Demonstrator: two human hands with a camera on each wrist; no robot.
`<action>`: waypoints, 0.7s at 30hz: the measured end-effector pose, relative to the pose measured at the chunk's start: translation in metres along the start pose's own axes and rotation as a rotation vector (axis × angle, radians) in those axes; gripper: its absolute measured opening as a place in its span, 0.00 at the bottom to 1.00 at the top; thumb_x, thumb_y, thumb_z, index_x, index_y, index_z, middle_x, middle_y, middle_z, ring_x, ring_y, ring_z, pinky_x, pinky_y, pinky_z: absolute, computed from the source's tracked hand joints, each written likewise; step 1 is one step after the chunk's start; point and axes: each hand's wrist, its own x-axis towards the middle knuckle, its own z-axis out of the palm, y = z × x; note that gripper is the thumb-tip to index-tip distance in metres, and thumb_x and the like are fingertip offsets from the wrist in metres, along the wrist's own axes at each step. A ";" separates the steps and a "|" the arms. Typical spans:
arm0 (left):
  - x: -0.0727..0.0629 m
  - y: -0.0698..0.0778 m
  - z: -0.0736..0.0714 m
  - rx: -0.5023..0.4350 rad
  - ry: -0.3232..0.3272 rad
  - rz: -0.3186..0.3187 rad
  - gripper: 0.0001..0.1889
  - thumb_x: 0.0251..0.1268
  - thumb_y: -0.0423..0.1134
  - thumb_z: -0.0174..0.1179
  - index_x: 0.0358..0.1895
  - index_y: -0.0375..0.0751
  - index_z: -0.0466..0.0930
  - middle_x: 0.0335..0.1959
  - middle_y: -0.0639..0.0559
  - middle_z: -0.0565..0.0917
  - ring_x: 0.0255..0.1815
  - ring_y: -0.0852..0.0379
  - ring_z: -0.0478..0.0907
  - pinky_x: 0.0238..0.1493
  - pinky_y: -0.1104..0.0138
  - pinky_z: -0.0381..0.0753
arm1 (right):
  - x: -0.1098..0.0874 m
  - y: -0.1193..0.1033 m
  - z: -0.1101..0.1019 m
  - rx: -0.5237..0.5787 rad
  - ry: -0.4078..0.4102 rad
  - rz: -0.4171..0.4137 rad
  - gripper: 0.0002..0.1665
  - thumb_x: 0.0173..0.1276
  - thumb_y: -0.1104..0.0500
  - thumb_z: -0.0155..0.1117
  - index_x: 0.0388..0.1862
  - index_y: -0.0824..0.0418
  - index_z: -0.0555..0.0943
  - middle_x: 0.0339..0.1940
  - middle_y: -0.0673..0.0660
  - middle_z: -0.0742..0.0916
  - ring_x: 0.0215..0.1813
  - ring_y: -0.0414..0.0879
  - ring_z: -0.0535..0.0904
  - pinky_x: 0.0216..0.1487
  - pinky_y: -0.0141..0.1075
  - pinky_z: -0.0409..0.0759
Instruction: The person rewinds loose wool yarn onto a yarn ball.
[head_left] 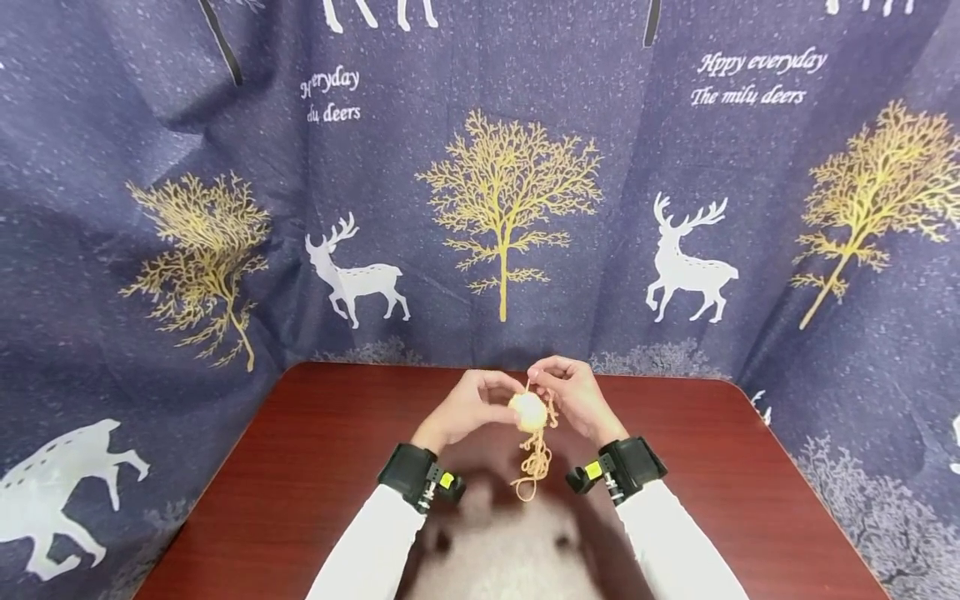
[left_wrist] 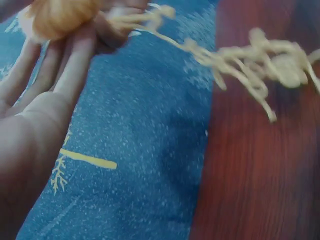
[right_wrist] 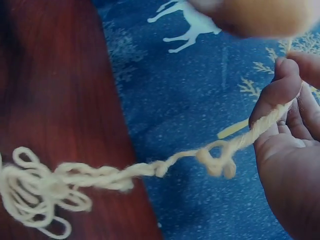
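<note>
The round, pale orange-yellow ball of wool yarn (head_left: 531,412) sits just below the middle of the head view, held up between the hands. The left hand (head_left: 476,408) has its grip round it, thumb and fingers curved about the side nearest the frame's left. The right hand (head_left: 576,395) has a narrow grip, fingertips pinching a short, thin strand of the same yarn (head_left: 527,386) that leaves the ball's top.

A loose, knotted tail of cream-orange yarn (head_left: 535,462) trails below. Its loops look the likeliest trouble — a pull could draw them into hard knots, or snag them on the fingers. If the left grip slackened, the ball might roll free; too much tension could drag windings off its side.

Being nearly round, the ball shows no clear long axis. The strand points toward the top of the frame, while the tail's long axis runs downward, ending in an open loop.

Under the hands spreads a dark red, wood-grained bench (head_left: 322,442) — whether the tail touches it, I cannot tell. Behind, across the upper frame, hangs a navy cloth printed with white deer and golden trees (head_left: 465,67).
</note>
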 end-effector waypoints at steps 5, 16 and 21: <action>0.005 0.004 0.002 -0.236 0.216 0.028 0.17 0.53 0.18 0.64 0.49 0.21 0.80 0.42 0.47 0.87 0.44 0.54 0.84 0.47 0.64 0.86 | -0.004 0.012 0.002 0.009 -0.023 0.008 0.10 0.69 0.72 0.62 0.37 0.59 0.85 0.32 0.53 0.89 0.29 0.39 0.82 0.29 0.26 0.80; 0.022 -0.004 0.014 -0.134 0.666 0.011 0.16 0.54 0.24 0.70 0.47 0.23 0.83 0.37 0.45 0.87 0.36 0.58 0.84 0.41 0.69 0.85 | -0.016 0.022 0.008 -0.267 0.044 -0.053 0.07 0.66 0.67 0.70 0.41 0.71 0.85 0.30 0.54 0.88 0.28 0.42 0.82 0.31 0.32 0.83; 0.018 -0.016 0.015 0.422 0.651 0.077 0.16 0.47 0.28 0.75 0.42 0.31 0.85 0.37 0.42 0.88 0.37 0.52 0.85 0.39 0.67 0.86 | -0.019 0.015 0.007 -0.317 0.042 -0.064 0.07 0.66 0.67 0.70 0.40 0.71 0.86 0.32 0.62 0.89 0.27 0.43 0.81 0.27 0.30 0.81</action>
